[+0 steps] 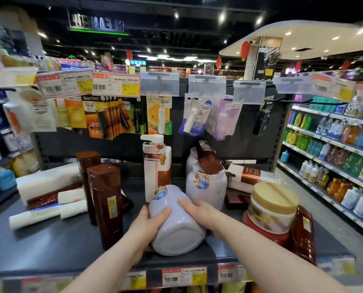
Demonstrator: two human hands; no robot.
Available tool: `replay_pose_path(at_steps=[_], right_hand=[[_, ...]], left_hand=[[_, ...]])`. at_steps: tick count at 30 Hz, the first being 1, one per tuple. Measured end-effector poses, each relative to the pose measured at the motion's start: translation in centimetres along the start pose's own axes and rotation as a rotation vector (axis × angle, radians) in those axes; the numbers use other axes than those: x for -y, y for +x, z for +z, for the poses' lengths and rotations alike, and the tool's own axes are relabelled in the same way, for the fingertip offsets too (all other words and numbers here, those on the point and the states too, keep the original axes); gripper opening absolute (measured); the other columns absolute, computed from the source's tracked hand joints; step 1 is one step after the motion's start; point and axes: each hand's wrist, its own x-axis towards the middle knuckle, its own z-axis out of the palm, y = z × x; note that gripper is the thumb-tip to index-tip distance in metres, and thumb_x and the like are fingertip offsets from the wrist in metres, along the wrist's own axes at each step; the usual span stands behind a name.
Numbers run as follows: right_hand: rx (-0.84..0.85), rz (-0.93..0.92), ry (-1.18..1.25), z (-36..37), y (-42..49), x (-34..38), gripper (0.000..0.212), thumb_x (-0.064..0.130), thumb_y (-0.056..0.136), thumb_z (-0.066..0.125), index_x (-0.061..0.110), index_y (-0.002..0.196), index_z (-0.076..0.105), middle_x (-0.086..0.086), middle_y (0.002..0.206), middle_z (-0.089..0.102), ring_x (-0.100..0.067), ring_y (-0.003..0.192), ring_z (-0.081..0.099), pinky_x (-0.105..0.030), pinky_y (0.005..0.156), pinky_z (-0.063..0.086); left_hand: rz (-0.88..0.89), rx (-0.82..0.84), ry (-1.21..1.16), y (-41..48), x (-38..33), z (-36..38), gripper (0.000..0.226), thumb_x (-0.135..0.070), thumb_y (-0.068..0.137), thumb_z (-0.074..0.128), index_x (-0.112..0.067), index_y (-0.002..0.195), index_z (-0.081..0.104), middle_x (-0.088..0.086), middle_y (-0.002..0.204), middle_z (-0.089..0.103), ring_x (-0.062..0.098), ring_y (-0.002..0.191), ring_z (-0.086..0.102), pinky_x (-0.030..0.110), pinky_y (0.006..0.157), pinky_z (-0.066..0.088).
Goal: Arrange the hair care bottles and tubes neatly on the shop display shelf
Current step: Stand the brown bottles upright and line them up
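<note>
Left hand [150,223], right hand [200,211]: fingers [164,210] wrapped round tipped lilac bottle [177,233]; behind, NIVEA card [198,116], Men pack [92,117].

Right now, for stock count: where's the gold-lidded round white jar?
Head view, right side: the jar sits on a round red tub, beside the right hand.

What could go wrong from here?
1. Left hand and right hand hold a tipped pale lilac plastic bottle; standing it up could bump the small dark brown bottle lying tilted on the upright lilac bottle behind, likely knocking it off.
2. The tall brown square bottle stands close by the left hand; a nudge might topple it.
</note>
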Motion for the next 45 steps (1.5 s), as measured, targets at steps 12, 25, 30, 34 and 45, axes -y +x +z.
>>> replay_pose_path(at_steps=[12,25,30,34,45], right_hand=[[-0.108,-0.341,0.009,-3.2,-5.5,-2.5,0.103,0.019,0.062,0.085,0.037,0.141,0.022,0.014,0.128,0.047,-0.012,0.126,0.043,-0.041,0.106,0.042],[-0.312,-0.296,-0.044,-4.5,-6.1,-5.0,0.111,0.035,0.060,0.084,0.027,0.147,0.015,0.007,0.147,0.034,-0.012,0.134,0.033,-0.034,0.109,0.035],[-0.352,-0.328,-0.117,-4.4,-6.2,-4.0,0.115,0.029,0.060,0.084,0.027,0.147,0.010,0.007,0.149,0.029,-0.014,0.140,0.027,-0.041,0.112,0.034],[-0.382,-0.347,-0.138,-5.9,-6.9,-1.6,0.110,0.043,0.063,0.081,0.024,0.147,0.012,0.004,0.148,0.032,-0.016,0.137,0.032,-0.035,0.110,0.035],[-0.401,-0.464,-0.586,-12.3,-1.9,5.0,0.052,0.029,0.085,0.065,0.021,0.133,0.049,-0.001,0.137,0.048,-0.020,0.125,0.048,-0.032,0.102,0.040]], left_hand=[[0.389,0.138,0.223,-3.1,0.2,1.5,0.113,-0.015,0.062,0.083,-0.052,0.132,0.003,-0.030,0.115,0.041,-0.006,0.108,0.042,0.014,0.091,0.038],[0.457,0.211,0.365,-1.2,1.4,5.6,0.108,-0.027,0.062,0.080,-0.059,0.128,0.001,-0.020,0.133,0.041,0.005,0.123,0.043,0.025,0.097,0.041],[0.469,0.189,0.384,-1.0,1.4,6.1,0.103,-0.030,0.058,0.081,-0.064,0.118,0.005,-0.015,0.133,0.042,0.008,0.119,0.046,0.027,0.093,0.046],[0.447,0.225,0.373,-0.5,1.4,6.2,0.107,-0.036,0.054,0.079,-0.063,0.124,0.002,-0.011,0.137,0.040,0.010,0.120,0.046,0.031,0.097,0.046],[0.558,-0.031,0.268,0.1,-4.7,6.0,0.029,-0.034,0.092,0.049,-0.029,0.120,0.045,-0.012,0.116,0.047,-0.004,0.097,0.046,0.010,0.079,0.039]])
